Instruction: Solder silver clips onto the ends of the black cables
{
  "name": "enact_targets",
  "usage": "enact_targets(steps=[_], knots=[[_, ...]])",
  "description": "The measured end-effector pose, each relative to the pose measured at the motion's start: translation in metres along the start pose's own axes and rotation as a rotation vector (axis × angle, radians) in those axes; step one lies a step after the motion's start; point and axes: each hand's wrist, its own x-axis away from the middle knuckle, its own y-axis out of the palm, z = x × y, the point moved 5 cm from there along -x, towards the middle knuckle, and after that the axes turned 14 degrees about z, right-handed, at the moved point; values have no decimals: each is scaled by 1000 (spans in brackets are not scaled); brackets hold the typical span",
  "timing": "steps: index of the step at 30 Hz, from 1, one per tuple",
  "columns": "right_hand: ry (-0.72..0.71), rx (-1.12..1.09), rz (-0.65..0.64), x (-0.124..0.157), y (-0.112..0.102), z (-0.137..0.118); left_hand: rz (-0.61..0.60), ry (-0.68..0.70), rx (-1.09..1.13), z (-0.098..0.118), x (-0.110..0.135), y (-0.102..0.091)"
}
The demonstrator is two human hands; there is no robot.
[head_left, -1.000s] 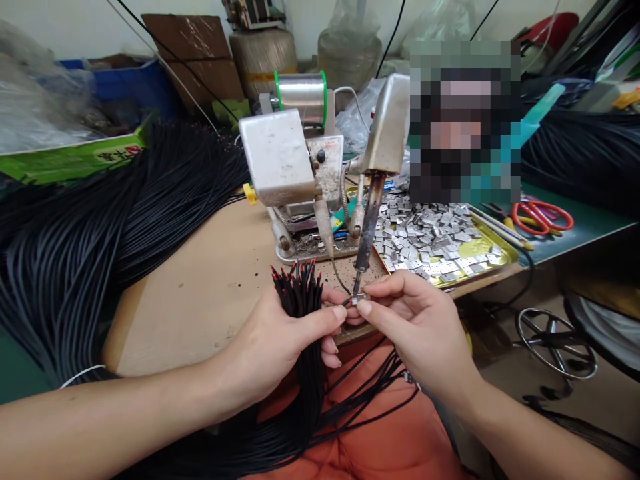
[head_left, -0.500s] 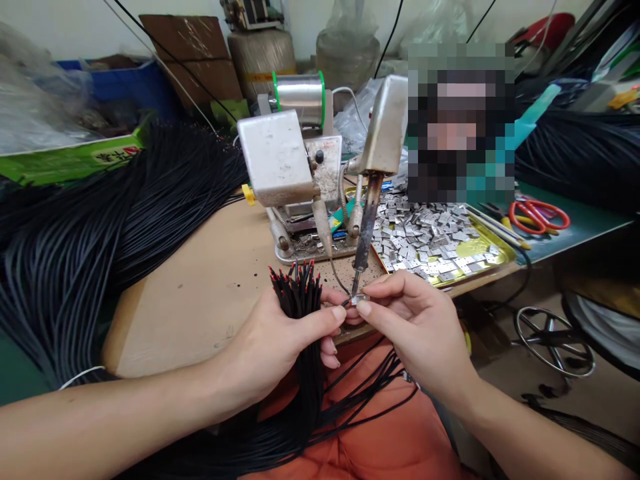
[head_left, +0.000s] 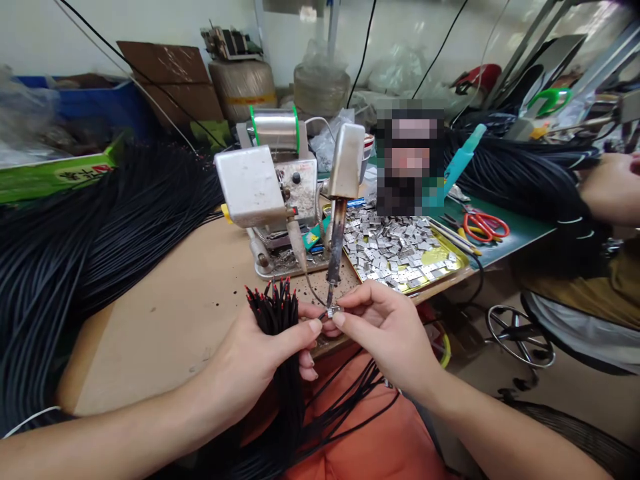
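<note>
My left hand is shut around a thick bundle of black cables with red-tipped ends pointing up, and the bundle hangs down past my lap. My right hand pinches a small silver metal terminal between thumb and forefinger. The tip of a fixed soldering iron comes down onto that terminal, or very nearly. A thin wire runs to the terminal from the bundle side. The iron stands in a metal-hooded holder above my hands.
A tray of silver metal pieces lies right of the iron, behind a solder wire spool and feeder box. A large heap of black cables covers the left of the wooden bench. Red scissors and a co-worker's hand are at right.
The whole view has swung, so the bench sits lower and further left. My hands keep the same grip on the bundle and terminal at the iron tip. A co-worker's hand has come into view.
</note>
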Motion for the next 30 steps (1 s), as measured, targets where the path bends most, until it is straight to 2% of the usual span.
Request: enact_targets(steps=[9, 15, 18, 24, 30], knots=[[84, 70, -113, -1, -5, -9, -40, 19, -42, 3, 3, 4], [143, 145, -205, 1, -16, -23, 9, 31, -95, 3, 9, 3], [118, 167, -221, 1, -21, -29, -26, 29, -63, 3, 11, 5], [97, 218, -226, -2, -24, -27, 45, 208, -195, 11, 12, 1], [110, 198, -224, -3, -22, -25, 44, 161, -205, 7, 11, 0]])
